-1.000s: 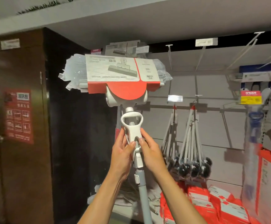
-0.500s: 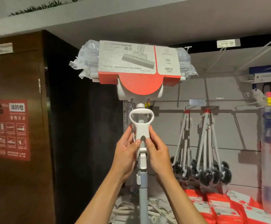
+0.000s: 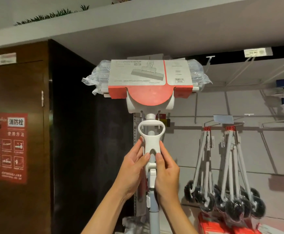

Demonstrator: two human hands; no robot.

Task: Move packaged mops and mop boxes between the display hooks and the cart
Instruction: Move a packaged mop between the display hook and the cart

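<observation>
Head view: left hand (image 3: 132,168) and right hand (image 3: 167,173) pinch the packaged mop (image 3: 150,81) by its white squeeze handle (image 3: 151,141), head up at twelve o'clock; raise it squarely, I judge, to catch the hook.

Single head-worn wide-angle view, no second view to share anything with. Faces forward and tilted upward toward the wall display, ceiling soffit (image 3: 154,27) across the top. Close range: both forearms rise from the bottom edge, packaged mop (image 3: 150,78) centred near arm's length. Brown cabinet door (image 3: 17,132) at left, hanging brushes (image 3: 222,166) on hooks at right, further back. Edges bowed by lens.
</observation>
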